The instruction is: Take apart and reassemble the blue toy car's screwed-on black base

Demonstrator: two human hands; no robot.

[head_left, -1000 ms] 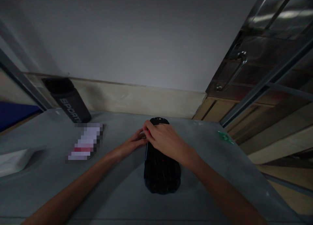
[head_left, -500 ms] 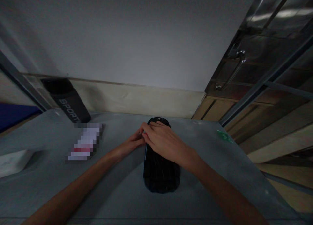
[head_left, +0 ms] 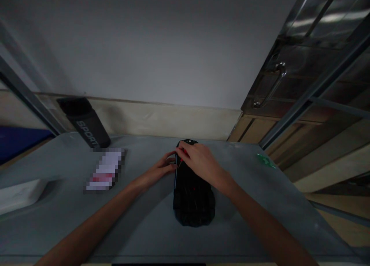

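Observation:
A black toy car (head_left: 194,204) lies lengthwise in front of me on the grey table (head_left: 138,223). Over its far half, my right hand (head_left: 199,160) is closed around a small screwdriver (head_left: 185,153) with a red handle. Its thin shaft slants down to the left, toward the car's left edge; whether the tip sits in anything is too dark to tell. My left hand (head_left: 162,168) is at that same edge, its thumb and fingers apart, with the fingertips against the car's side. Part of the car's far half is hidden under my right hand.
On the left stand a dark bottle (head_left: 89,123) marked SPORT and, nearer, a blurred-out phone-like slab (head_left: 105,169). A white rounded object (head_left: 21,194) lies at the far left. Green crumpled plastic (head_left: 265,161) is near the right edge. Metal frame bars (head_left: 297,112) rise at the side.
My left fingers have come away from my right fingertips and spread along the car's side. My right hand has lifted and turned slightly, so the red screwdriver shows more. The view has shifted a little.

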